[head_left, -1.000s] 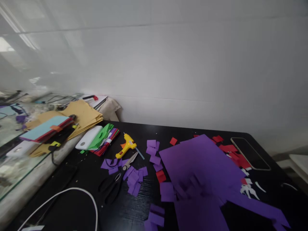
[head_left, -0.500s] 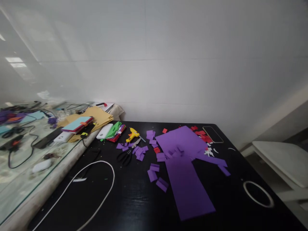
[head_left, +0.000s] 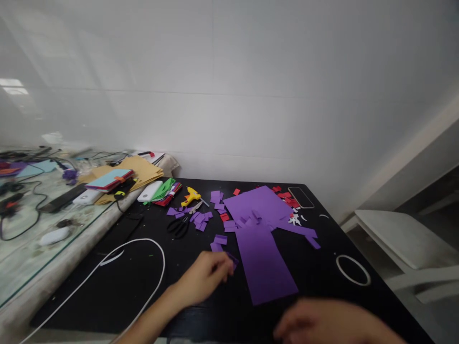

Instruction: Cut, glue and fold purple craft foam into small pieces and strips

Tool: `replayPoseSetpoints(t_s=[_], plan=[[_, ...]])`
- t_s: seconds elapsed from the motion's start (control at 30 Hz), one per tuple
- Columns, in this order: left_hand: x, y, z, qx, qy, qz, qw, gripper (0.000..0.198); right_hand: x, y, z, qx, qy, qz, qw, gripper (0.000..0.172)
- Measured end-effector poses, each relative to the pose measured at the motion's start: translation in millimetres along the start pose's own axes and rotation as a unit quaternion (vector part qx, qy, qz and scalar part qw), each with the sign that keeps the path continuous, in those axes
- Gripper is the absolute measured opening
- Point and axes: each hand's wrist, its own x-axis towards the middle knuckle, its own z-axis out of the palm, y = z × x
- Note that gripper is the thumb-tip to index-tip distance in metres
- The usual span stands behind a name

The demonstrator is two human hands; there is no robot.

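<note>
My left hand [head_left: 204, 279] is over the front middle of the black table, fingers loosely curled and thumb slightly apart, with nothing visible in them. Its fingertips partly cover a small purple piece [head_left: 234, 261]; whether they touch it I cannot tell. My right hand [head_left: 319, 322] is at the bottom edge, blurred by motion, its fingertips smeared. Between and beyond the hands lies a long purple sheet [head_left: 265, 267], with a wider purple sheet [head_left: 258, 200] behind it. Small folded purple pieces [head_left: 220, 240] lie left of the sheets, and purple strips [head_left: 296, 230] to their right.
Black-handled pliers [head_left: 179, 225] and a yellow glue gun [head_left: 191, 196] lie at the back left, near green sheets [head_left: 163, 189]. A white cable [head_left: 163, 258] loops at left. A phone [head_left: 301, 197], red scraps [head_left: 287, 197] and a white ring [head_left: 353, 270] are at right.
Both of my hands have come into view from the bottom edge, the left one reaching the small purple piece. The view has shifted, so the table things appear further left and slightly higher.
</note>
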Motion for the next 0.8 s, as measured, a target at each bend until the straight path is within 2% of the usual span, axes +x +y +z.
replayPoseSetpoints(t_s=[0.03,0.07,0.1,0.13,0.17,0.2,0.27,0.4,0.47,0.5,0.57,0.63,0.7,0.8], plan=[[14.9,-3.4,-1.4,0.007,0.032,0.017,0.999,0.040,6.3,-3.1,-17.2,0.024,0.016,-0.012,1.000,0.045],[29.0,-8.2,-3.4,0.009,0.063,0.024,0.998,0.040,15.2,-5.7,-35.3,0.032,0.087,-0.042,0.995,0.047],[41.9,-14.2,-5.6,0.006,0.086,0.022,0.996,0.040,26.4,-7.3,-52.8,0.024,0.197,-0.074,0.977,0.044],[53.1,-21.0,-7.9,0.009,0.110,0.025,0.994,0.040,39.2,-7.7,-68.3,0.003,0.315,-0.083,0.946,0.038],[62.4,-28.3,-9.8,0.020,0.132,0.034,0.990,0.040,52.7,-6.7,-80.7,-0.032,0.404,-0.067,0.912,0.032],[69.4,-35.8,-11.1,0.039,0.150,0.048,0.987,0.039,66.1,-4.4,-89.5,-0.067,0.459,-0.041,0.885,0.028],[77.2,-50.4,-12.1,0.086,0.169,0.079,0.979,0.039,89.7,2.5,-96.7,-0.123,0.496,0.022,0.859,0.033],[74.9,-72.5,-10.7,0.147,0.172,0.127,0.966,0.035,116.3,13.0,-88.8,-0.162,0.510,0.039,0.844,0.050],[71.3,-79.2,-11.1,0.153,0.184,0.137,0.961,0.032,120.9,12.1,-84.6,-0.128,0.513,0.033,0.848,0.047],[70.0,-81.8,-11.9,0.152,0.195,0.138,0.959,0.031,121.8,9.9,-83.1,-0.089,0.499,0.018,0.862,0.043],[69.0,-85.7,-14.4,0.141,0.222,0.135,0.955,0.029,122.2,3.3,-80.7,0.019,0.435,-0.044,0.899,0.033],[69.9,-88.6,-17.5,0.123,0.246,0.128,0.953,0.028,123.0,-3.9,-77.5,0.132,0.349,-0.112,0.921,0.028],[71.7,-90.9,-20.1,0.111,0.260,0.115,0.952,0.029,126.6,-8.7,-73.0,0.221,0.300,-0.141,0.917,0.030],[73.5,-92.4,-22.1,0.104,0.265,0.092,0.954,0.030,139.1,-8.2,-65.4,0.322,0.270,-0.190,0.888,0.031]])
